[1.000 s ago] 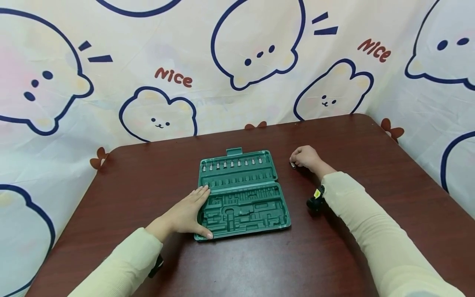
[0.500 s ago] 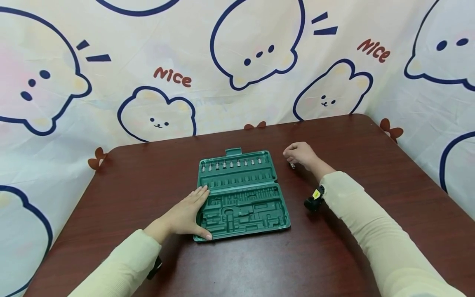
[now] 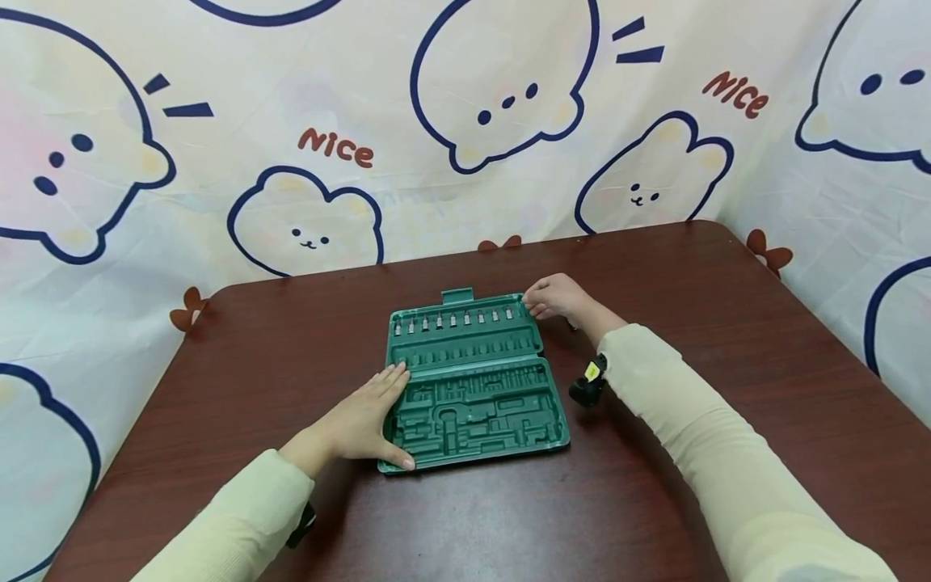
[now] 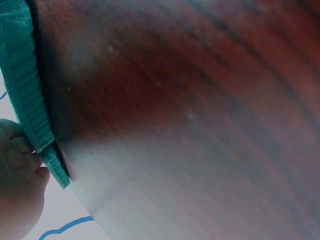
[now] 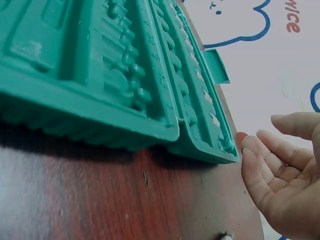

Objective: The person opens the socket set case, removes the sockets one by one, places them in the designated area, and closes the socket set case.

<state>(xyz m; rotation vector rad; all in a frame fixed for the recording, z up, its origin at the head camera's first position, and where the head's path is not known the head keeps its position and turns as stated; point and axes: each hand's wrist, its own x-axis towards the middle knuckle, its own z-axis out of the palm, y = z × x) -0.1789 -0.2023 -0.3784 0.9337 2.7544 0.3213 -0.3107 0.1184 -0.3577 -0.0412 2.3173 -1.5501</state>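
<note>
Table's [image 3: 465, 525] shot from above, behind the left hand [image 3: 364, 419] and right hand [image 3: 558, 299], angled forward-down; wrist views are taken low, way closer in, green case [image 3: 476, 416] shared by all three.

- Head view: even, moderately bright; finger detail soft at right hand [image 3: 558, 297]
- 1 pale glare patch on table [image 3: 473, 533], below and right of left hand [image 3: 360, 416]
- Left wrist view: table blurry, washed out grey beside left hand
- Right wrist view: hazy; dark shadow under case [image 5: 90, 115], apart from right hand
</note>
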